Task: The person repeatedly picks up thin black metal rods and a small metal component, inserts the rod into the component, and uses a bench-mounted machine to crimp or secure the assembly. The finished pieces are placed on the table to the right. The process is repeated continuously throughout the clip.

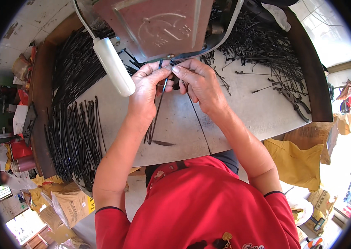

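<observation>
Yellow bags (pixel 295 159) slumped right of the surface (pixel 250 108); brown paper sacks (pixel 65 205) sat below its left end.

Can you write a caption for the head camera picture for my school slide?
Both hands, left hand and right hand, pinch thin black rods under a press, rod piles beside.

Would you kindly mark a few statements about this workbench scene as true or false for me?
1. Both hands, left hand and right hand, pinch thin black rods just below the reddish metal machine. True.
2. Pliers lie on the table at the person's left. False: they lie at the right.
3. A large pile of black rods lies at the left of the table. True.
4. The lever handle near the left hand is black. False: it is white.
5. The person wears a blue shirt. False: the shirt is red.
</observation>
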### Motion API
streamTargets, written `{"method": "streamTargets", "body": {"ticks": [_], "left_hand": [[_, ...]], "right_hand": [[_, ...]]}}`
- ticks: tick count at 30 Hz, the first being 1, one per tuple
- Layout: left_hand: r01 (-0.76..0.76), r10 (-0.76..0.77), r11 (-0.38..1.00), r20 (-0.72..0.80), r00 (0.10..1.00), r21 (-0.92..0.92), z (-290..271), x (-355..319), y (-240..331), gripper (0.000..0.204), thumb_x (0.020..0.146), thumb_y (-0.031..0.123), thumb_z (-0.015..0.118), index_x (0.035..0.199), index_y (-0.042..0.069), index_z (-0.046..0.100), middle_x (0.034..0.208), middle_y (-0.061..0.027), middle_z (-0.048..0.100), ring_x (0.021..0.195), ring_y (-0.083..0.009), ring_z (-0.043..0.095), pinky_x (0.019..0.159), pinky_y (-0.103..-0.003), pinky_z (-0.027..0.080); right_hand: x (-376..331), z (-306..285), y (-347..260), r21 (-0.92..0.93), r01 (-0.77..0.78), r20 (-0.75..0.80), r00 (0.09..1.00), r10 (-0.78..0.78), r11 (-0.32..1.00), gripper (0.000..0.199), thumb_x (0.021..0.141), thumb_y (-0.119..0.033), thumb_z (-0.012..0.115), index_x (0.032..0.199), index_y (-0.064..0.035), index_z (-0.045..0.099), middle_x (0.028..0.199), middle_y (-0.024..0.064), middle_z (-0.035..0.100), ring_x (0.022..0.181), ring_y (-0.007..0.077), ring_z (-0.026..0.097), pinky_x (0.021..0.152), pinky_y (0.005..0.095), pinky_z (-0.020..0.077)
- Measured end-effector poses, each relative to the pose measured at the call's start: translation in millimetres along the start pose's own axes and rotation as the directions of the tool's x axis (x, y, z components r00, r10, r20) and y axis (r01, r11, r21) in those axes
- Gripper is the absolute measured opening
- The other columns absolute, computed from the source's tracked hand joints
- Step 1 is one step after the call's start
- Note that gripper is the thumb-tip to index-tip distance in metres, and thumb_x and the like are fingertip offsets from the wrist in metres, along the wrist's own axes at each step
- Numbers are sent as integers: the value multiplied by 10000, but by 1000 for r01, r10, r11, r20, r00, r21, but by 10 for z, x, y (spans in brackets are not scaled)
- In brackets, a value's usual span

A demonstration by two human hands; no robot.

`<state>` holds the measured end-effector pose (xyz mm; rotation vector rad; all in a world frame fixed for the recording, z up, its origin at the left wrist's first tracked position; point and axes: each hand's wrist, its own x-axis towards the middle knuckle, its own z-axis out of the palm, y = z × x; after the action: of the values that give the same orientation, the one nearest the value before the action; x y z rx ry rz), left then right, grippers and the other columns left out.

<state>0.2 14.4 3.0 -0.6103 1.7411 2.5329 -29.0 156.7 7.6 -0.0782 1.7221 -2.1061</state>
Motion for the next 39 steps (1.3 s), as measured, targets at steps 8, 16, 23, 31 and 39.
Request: {"method": "streamTargets", "body": {"ticks": [8,16,23,31,39], "left_hand": [[36,-37,999,-18,999,-16,-3,6,-12,175,836,102,671,980,28,604,785,-32,639,613,-92,595,549,-206,463],[-53,54,997,-17,998,56,-30,-64,-159,169,832,139,676,897,40,554,745,-48,627,637,-101,576,579,-240,426],[-93,93,996,63,994,-5,26,-228,-243,255,856,205,670,918,50,477,724,-62,632,595,-98,553,549,-214,392],[-102,101,995,131,986,-2,27,-148,-215,232,858,172,670,911,59,475,734,-67,626,590,-117,567,536,-221,390],[-198,197,980,72,978,-1,113,-129,-160,242,849,156,688,903,54,474,706,-66,626,565,-112,564,511,-219,390]], "right_hand": [[1,8,3,-41,6,14,1000,-6,999,191,892,-130,578,910,58,601,604,69,583,408,82,454,322,233,313],[-80,-138,-104,-278,-77,99,989,108,958,247,929,-190,546,959,52,583,633,59,599,449,78,497,339,221,337],[-257,-96,77,-29,-41,79,996,43,999,246,944,-186,523,1043,33,574,697,37,578,466,55,468,339,206,313],[-277,-121,58,-40,-33,86,996,37,999,228,944,-171,515,1036,25,589,693,29,575,460,50,456,341,204,308],[-110,-198,-32,-26,-53,166,984,57,998,227,944,-172,517,1029,20,603,707,33,580,483,45,458,353,198,288]]}}
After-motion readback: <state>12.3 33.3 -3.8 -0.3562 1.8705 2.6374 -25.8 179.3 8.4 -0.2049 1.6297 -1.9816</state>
